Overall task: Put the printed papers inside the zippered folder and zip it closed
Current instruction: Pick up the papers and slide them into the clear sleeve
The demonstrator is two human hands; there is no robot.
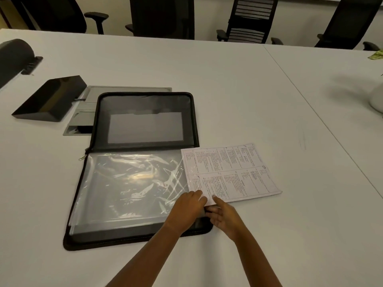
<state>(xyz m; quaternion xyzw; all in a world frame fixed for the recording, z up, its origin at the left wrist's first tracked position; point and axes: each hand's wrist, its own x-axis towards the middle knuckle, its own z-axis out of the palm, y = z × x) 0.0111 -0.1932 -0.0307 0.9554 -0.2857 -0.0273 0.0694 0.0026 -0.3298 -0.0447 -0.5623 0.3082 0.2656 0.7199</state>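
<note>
Head view: zippered folder [132,162] lies unzipped and spread flat on the white surface [228,90], clear sleeves up. Printed papers [230,172] lie at its right edge, partly overlapping it. Left hand [186,208] presses fingers flat on their near corner; right hand [224,218] pinches that same corner, its grip clamped on them.

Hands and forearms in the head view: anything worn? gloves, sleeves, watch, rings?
Nothing worn that shows. Left hand and right hand are ungloved, and both forearms are bare down to the bottom edge of the picture. No sleeve, watch, band or ring is visible; fingers are slightly blurred.
</note>
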